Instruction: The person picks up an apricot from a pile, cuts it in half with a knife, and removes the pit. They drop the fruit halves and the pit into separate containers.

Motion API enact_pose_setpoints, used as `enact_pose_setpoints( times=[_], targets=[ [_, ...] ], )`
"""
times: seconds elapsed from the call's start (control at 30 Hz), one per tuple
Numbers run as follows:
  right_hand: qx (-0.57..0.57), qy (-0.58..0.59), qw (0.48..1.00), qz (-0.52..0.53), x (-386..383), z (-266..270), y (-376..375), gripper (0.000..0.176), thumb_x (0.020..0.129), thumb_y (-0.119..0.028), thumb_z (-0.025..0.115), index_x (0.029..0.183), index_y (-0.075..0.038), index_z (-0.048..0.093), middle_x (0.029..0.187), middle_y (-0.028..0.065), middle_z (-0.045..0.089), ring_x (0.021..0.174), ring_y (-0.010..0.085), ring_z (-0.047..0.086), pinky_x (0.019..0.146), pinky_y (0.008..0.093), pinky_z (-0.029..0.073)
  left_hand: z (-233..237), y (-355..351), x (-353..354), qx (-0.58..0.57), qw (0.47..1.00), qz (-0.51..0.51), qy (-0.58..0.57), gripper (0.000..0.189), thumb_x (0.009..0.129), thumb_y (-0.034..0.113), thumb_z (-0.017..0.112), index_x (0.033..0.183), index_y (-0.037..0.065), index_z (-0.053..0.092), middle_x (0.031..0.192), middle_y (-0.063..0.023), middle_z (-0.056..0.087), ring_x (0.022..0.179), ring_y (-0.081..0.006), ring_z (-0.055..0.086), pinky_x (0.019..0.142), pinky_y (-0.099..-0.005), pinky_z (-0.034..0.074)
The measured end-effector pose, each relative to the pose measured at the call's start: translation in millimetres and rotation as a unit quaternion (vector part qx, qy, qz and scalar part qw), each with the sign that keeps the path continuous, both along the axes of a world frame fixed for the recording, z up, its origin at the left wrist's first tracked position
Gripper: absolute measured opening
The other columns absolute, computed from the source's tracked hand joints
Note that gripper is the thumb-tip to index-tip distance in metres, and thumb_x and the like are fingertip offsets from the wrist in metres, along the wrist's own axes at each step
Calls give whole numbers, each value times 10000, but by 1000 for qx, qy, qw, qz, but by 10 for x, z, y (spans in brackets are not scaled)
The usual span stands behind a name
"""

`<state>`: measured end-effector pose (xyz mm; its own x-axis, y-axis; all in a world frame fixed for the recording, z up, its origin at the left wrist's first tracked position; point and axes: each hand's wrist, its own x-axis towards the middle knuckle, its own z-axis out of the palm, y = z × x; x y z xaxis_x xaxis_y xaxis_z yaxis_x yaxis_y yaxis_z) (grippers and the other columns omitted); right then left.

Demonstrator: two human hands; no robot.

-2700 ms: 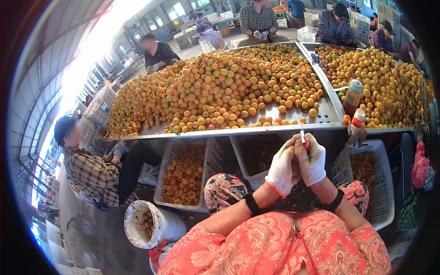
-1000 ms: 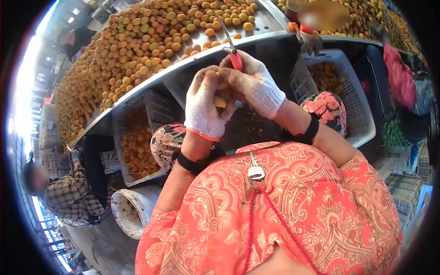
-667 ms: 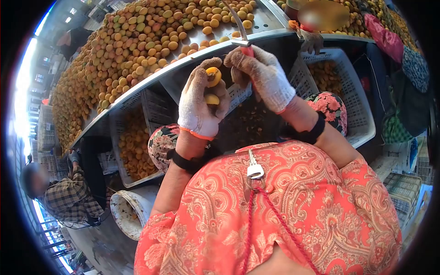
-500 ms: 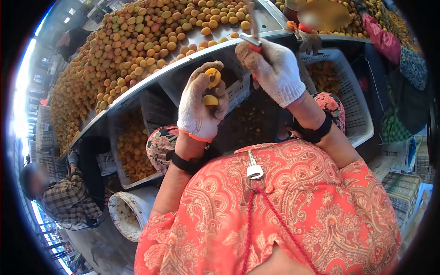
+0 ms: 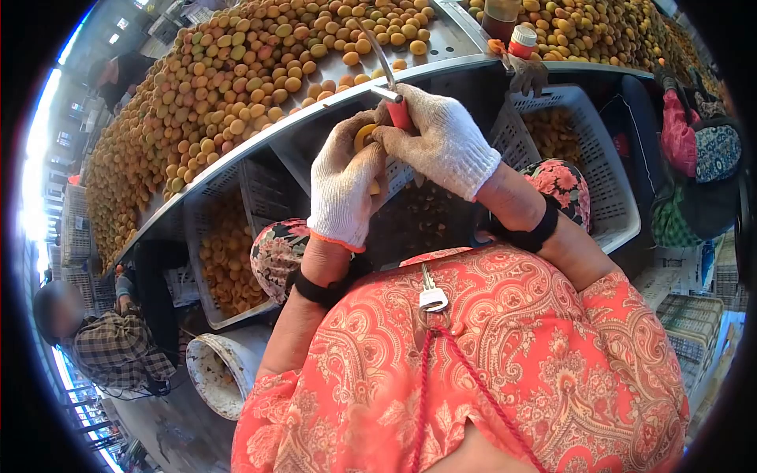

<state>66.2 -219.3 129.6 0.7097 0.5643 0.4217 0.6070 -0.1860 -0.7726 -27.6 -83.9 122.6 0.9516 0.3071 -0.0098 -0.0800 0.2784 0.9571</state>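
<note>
In a soiled white glove, my left hand (image 5: pixel 339 181) is closed around apricot halves (image 5: pixel 365 137), whose yellow-orange flesh shows between the fingers. My right hand (image 5: pixel 449 143), gloved too, grips the red handle of a knife (image 5: pixel 399 116). Its thin curved blade points up and away from me, over the metal edge of the table. The fingertips of my right hand touch the apricot at my left hand, partly hiding it. Whole apricots (image 5: pixel 236 67) lie heaped on the metal table beyond both hands.
Crates of cut apricots stand at the left (image 5: pixel 225 315) and right (image 5: pixel 607 189) below the table edge (image 5: pixel 315 106). A red jar with a white lid (image 5: pixel 523 41) stands on the table. A dirty white bucket (image 5: pixel 229 374) is at lower left. Other people (image 5: pixel 118 347) sit on both sides.
My right hand has moved left and down with the knife, meeting my left hand at the apricot. The left fingers have closed further over the fruit.
</note>
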Motion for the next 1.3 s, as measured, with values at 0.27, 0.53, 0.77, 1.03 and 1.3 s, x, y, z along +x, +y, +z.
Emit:
enact_pose_setpoints(
  times=[0.27, 0.53, 0.77, 1.03, 1.3],
  targets=[
    [-36, -10, 999, 32, 63, -1, -9, 338, 819, -240, 713, 1049, -10, 622, 827, 187, 674, 787, 373, 663, 671, 423, 529, -72, 12, 60, 191, 981, 35, -7, 360, 894, -7, 542, 1252, 7, 571, 942, -57, 647, 568, -34, 503, 494, -177, 398],
    [171, 208, 959, 94, 27, 233, -140, 207, 914, -199, 721, 960, -3, 675, 746, 10, 651, 645, 50, 576, 579, 212, 483, -39, 113, 13, -51, 997, 19, 50, 330, 872, 12, 577, 1199, 56, 563, 905, -41, 594, 666, -98, 560, 537, -206, 446],
    [254, 294, 918, 83, -84, 412, -223, 189, 927, -214, 704, 907, -34, 651, 717, 22, 658, 560, 39, 569, 489, 200, 442, 39, 2, -11, -120, 993, -19, 7, 352, 864, 53, 577, 1212, 41, 523, 834, -42, 559, 565, -109, 514, 448, -206, 367],
    [216, 268, 935, 88, -171, 372, -178, 186, 958, -233, 650, 944, -49, 631, 751, 12, 652, 584, 38, 580, 485, 183, 456, 35, -16, -40, -103, 994, -6, 32, 322, 861, 77, 581, 1169, 26, 504, 751, -49, 545, 472, -124, 499, 375, -228, 346],
    [122, 75, 985, 94, -216, 302, -161, 124, 885, -120, 667, 961, -22, 681, 827, 84, 663, 692, 213, 652, 621, 326, 525, 7, -73, -1, -50, 997, 47, 29, 295, 856, 87, 567, 1136, 34, 490, 780, -65, 554, 468, -127, 508, 353, -233, 353]
  ],
)
